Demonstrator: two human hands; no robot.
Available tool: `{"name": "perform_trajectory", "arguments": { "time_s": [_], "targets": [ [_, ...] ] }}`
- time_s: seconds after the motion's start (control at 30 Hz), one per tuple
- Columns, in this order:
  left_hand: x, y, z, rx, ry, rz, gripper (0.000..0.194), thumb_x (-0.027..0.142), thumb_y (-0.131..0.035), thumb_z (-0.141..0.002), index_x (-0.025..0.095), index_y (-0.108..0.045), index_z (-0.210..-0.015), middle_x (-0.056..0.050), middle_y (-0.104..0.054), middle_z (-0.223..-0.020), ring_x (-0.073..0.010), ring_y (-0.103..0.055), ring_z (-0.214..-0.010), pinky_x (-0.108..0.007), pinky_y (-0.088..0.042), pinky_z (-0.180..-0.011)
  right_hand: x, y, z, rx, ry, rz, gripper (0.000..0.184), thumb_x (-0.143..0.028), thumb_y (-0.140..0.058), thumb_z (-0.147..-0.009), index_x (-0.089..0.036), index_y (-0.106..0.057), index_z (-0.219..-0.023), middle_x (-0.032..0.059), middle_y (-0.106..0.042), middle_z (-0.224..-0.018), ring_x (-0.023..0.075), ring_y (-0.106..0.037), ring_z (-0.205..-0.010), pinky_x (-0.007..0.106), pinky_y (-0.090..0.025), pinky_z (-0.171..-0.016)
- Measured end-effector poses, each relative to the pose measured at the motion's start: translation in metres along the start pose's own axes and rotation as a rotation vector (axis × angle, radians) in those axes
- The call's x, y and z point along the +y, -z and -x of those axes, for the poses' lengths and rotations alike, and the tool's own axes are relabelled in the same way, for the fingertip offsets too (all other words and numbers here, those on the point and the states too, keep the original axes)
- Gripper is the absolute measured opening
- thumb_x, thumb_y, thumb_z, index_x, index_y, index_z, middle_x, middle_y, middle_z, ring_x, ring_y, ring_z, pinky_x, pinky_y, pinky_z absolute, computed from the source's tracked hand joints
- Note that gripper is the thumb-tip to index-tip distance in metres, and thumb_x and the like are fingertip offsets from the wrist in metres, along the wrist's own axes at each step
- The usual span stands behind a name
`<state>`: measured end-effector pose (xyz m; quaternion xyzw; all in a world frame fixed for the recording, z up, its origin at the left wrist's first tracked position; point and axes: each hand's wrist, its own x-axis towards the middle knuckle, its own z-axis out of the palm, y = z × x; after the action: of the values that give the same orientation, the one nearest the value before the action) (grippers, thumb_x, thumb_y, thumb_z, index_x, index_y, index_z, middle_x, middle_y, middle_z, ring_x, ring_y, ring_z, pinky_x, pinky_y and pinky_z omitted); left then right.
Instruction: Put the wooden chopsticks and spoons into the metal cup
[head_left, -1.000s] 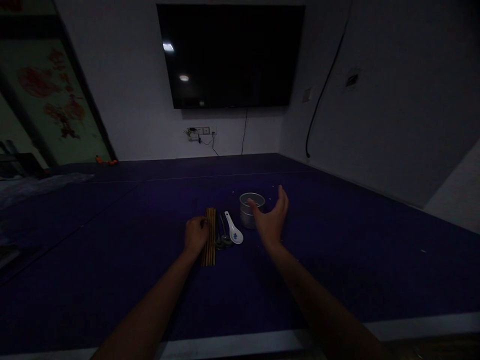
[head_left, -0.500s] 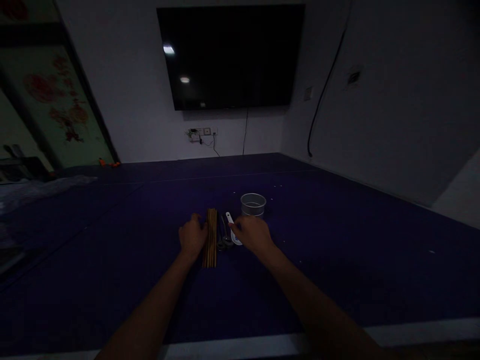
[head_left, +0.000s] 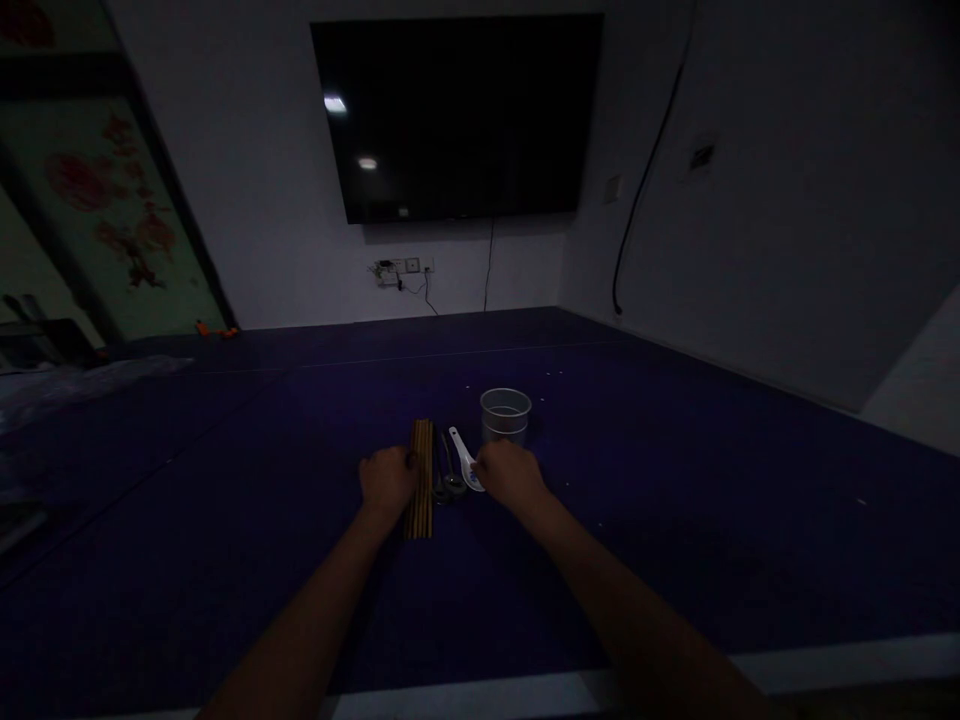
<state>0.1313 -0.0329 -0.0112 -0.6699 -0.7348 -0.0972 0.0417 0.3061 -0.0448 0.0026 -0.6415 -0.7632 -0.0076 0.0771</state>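
Note:
A bundle of wooden chopsticks [head_left: 421,490] lies lengthwise on the dark blue surface. My left hand [head_left: 388,480] rests at its left side with curled fingers, the thumb side against the outer sticks. Right of the chopsticks are two metal spoons [head_left: 452,484], dim and close together. Beside them, slightly slanted, lies a white soup spoon [head_left: 465,462] with a blue mark in its bowl. Curled into a loose fist, my right hand [head_left: 512,475] is at that bowl's right edge. Behind it stands a round metal container [head_left: 505,412], open at the top, its lower part hidden by the hand.
The dark blue surface [head_left: 675,500] has a pale front edge [head_left: 480,694] and a few small white specks. Crumpled clear plastic [head_left: 97,378] lies at the left. On the wall hang a large black television [head_left: 465,115] and a dark cable [head_left: 649,170].
Both hands have curled their fingers in more. My right hand has drawn back a little from the white spoon, so more of it shows. Spoons, chopsticks and container stay in place.

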Motion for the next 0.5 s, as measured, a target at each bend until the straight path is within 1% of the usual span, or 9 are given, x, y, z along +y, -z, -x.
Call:
{"name": "perform_trajectory", "arguments": {
  "time_s": [0.27, 0.37, 0.5],
  "targets": [
    [-0.002, -0.0034, -0.0027, 0.001, -0.003, 0.022, 0.039, 0.041, -0.039, -0.085, 0.022, -0.069, -0.101, -0.01, -0.069, -0.098, -0.02, -0.064, -0.093, -0.028, -0.043, -0.08, 0.0021, -0.0056, -0.0028, -0.019, 0.002, -0.031, 0.025, -0.03, -0.049, -0.085, -0.017, -0.068, -0.096, 0.0128, -0.068, -0.1, 0.0245, -0.064, -0.093, 0.03, -0.046, -0.073],
    [-0.0021, -0.0031, -0.0023, 0.003, -0.001, 0.029, 0.039, 0.041, -0.039, -0.085, 0.022, -0.07, -0.1, -0.01, -0.069, -0.099, -0.0208, -0.064, -0.093, -0.028, -0.044, -0.079, 0.0026, -0.0063, -0.0029, -0.014, 0.007, -0.037, 0.026, -0.03, -0.05, -0.085, -0.018, -0.068, -0.098, 0.0119, -0.068, -0.101, 0.0238, -0.064, -0.094, 0.029, -0.046, -0.073],
    [-0.0032, -0.0034, -0.0026, -0.004, -0.008, 0.039, 0.037, 0.039, -0.039, -0.085, 0.023, -0.069, -0.099, -0.009, -0.07, -0.098, -0.0223, -0.064, -0.092, -0.03, -0.045, -0.077, 0.002, -0.0047, -0.0025, 0.03, 0.011, -0.04, 0.028, -0.033, -0.046, -0.087, -0.02, -0.067, -0.099, 0.0114, -0.068, -0.1, 0.0236, -0.063, -0.094, 0.029, -0.045, -0.072]
  ]
}}
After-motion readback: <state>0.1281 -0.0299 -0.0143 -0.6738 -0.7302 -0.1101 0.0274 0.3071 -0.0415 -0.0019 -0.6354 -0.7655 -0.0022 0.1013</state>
